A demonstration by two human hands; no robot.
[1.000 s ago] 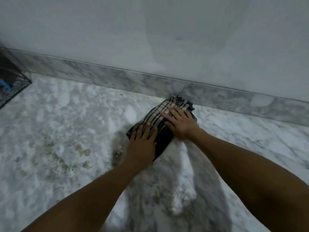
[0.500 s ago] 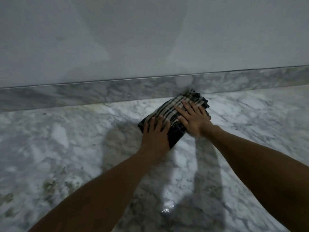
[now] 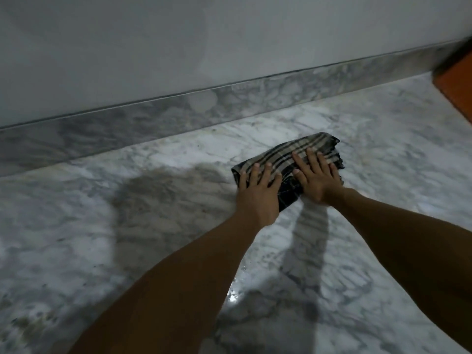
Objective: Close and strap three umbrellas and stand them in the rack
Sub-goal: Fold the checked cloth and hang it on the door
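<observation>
On marble floor [image 3: 153, 226] near skirting — left hand [image 3: 258, 195], right hand [image 3: 316, 180] side by side, flat on plaid bundle [image 3: 293, 152].

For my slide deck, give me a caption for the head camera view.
Both hands, left and right, press flat on a folded plaid cloth on the marble floor.

I note dim, soft footage. Arm shadows fall across the marble floor [image 3: 76, 226]; glare spot near its front edge. Corners smear.
</observation>
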